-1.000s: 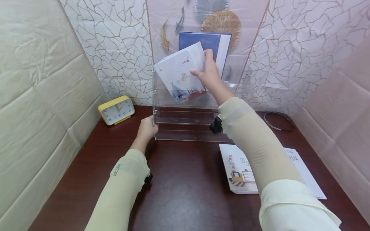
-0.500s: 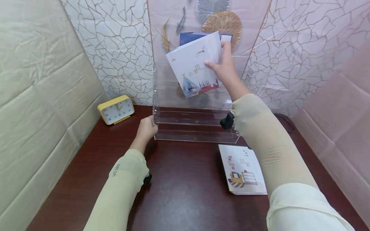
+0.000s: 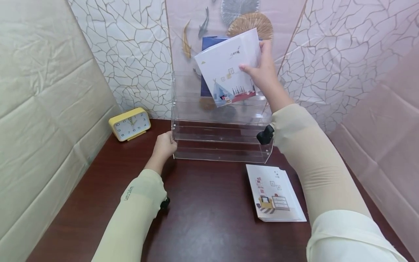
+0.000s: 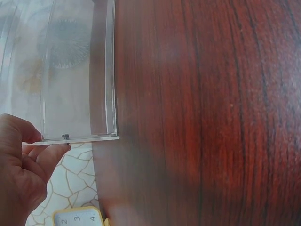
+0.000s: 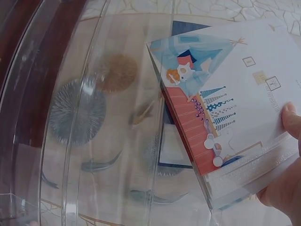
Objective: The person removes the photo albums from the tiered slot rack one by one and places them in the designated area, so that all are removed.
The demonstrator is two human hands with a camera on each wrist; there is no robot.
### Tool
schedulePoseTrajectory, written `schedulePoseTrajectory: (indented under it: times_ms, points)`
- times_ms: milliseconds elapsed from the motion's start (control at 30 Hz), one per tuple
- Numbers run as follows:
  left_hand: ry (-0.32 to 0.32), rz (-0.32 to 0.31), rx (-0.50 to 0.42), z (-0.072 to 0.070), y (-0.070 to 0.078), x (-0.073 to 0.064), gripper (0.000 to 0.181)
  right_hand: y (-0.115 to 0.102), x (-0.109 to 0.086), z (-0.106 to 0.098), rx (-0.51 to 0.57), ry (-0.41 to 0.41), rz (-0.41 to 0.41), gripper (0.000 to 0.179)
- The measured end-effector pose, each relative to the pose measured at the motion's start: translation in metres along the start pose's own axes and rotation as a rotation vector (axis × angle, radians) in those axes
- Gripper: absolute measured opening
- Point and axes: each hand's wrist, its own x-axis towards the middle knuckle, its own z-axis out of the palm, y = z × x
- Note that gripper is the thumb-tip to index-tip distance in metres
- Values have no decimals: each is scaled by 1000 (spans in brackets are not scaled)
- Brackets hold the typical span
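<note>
With thumb and fingers, my right hand point(image 3: 265, 71) grips the right side of a white book point(image 3: 226, 62) that has a blue tent drawn on its cover. The book is tilted, held in front of the upper tier of a clear acrylic rack point(image 3: 212, 136). Behind it a blue book point(image 3: 207, 43) stands in the rack's top tier, mostly covered. Low at the rack's left side, my left hand point(image 3: 165, 145) pinches the edge of the side panel, thumb inside and fingers outside in the left wrist view. The tent drawing point(image 5: 197, 66) shows close up in the right wrist view.
A stack of white books point(image 3: 275, 193) lies on the dark wooden table point(image 3: 203, 218), right of centre. A yellow alarm clock point(image 3: 130, 124) stands left of the rack. Fabric walls close in the left, right and back.
My right hand has carried the white book up and to the right, across the blue book. My left hand keeps its hold on the rack's side.
</note>
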Motion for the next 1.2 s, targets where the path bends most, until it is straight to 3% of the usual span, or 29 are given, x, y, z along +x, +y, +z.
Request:
schedulePoseTrajectory:
  times_ms: [267,500,733,900,1033,1200]
  points:
    - [-9,1,2,1,1,0,25,4,-1,-7,62,18,5,66]
    - [-6,9,7,0,3,-2,18,4,-3,-16,123,84,-31,65]
    - [-8,4,5,-3,3,-2,25,-8,-16,-29,334,143,0,58]
    - [1,12,9,-5,3,-1,30,-17,-43,-37,525,120,126,54]
    - [-8,23,3,-4,3,-1,30,-6,-80,-33,482,63,221,52]
    - [-15,29,7,-2,2,-2,29,26,-139,-12,480,-39,358,51]
